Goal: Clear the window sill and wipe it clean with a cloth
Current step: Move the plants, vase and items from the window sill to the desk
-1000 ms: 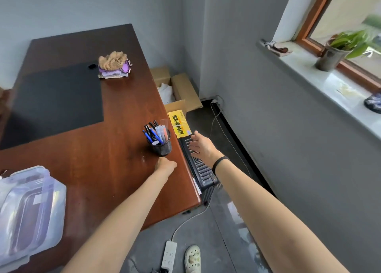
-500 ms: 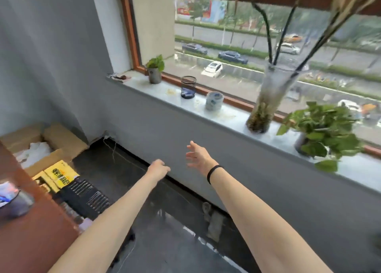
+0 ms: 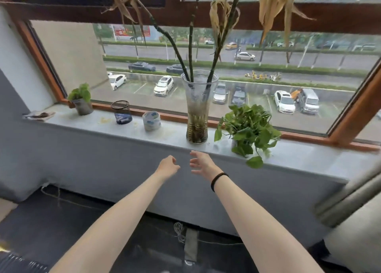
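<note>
The pale window sill (image 3: 305,157) runs across the view under the window. On it, from left to right, stand a small potted plant (image 3: 81,99), a dark mesh pen cup (image 3: 121,112), a tape roll (image 3: 152,121), a tall glass vase (image 3: 198,107) with dried stalks, and a leafy green potted plant (image 3: 248,129). A flat item (image 3: 40,114) lies at the sill's far left end. My left hand (image 3: 168,165) and my right hand (image 3: 203,163) hover just below the sill's front edge under the vase, fingers loose, holding nothing.
A grey wall drops below the sill to a dark floor (image 3: 61,227) with a cable (image 3: 179,231) along its base. A grey curtain (image 3: 354,194) hangs at the right. Yellowish crumbs lie on the sill near the pen cup.
The view has swung from the desk to the window. Both hands have left the pen holder on the desk and risen toward the sill under the vase.
</note>
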A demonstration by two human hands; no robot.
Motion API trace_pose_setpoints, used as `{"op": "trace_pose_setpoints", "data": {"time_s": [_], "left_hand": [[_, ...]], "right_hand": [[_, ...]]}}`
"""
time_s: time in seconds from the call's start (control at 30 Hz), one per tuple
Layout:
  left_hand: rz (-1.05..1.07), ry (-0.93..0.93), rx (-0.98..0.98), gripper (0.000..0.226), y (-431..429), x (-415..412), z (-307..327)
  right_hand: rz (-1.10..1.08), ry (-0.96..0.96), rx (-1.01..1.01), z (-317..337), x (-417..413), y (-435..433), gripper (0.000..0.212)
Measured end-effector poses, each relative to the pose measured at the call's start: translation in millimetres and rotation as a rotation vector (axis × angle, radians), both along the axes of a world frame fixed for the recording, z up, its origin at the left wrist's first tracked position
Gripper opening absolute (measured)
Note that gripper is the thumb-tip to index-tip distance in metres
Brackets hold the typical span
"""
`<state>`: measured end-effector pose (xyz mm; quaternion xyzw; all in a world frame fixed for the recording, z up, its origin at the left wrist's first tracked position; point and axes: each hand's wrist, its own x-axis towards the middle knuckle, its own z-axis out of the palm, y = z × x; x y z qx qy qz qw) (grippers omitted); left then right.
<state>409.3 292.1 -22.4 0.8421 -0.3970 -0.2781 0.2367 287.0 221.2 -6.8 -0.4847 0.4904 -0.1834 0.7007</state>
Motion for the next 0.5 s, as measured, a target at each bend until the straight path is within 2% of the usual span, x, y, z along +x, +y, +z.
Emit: {"op": "trace_pose_setpoints", "data": {"time_s": [0.1,0.23,0.4,0.5], "left_hand": [[0.002,-0.034,0.000,0.048,-11,28,1],[0.016,-0.122,-0.016,0.052,-30,89,2],[-0.003,-0.324,-0.011,0.057,-71,172,-1],[-0.054,-0.402,-0.033,0.057,-99,212,-9]], "right_hand": [[0.063,0.022,-0.018,2,29,-7,0.037],[0.155,0.048,-0.110,7,81,-22,0.024],[0.126,0.044,-0.336,1,156,-60,0.056],[0.103,0.099,-0.549,-1,196,-83,0.064]]}}
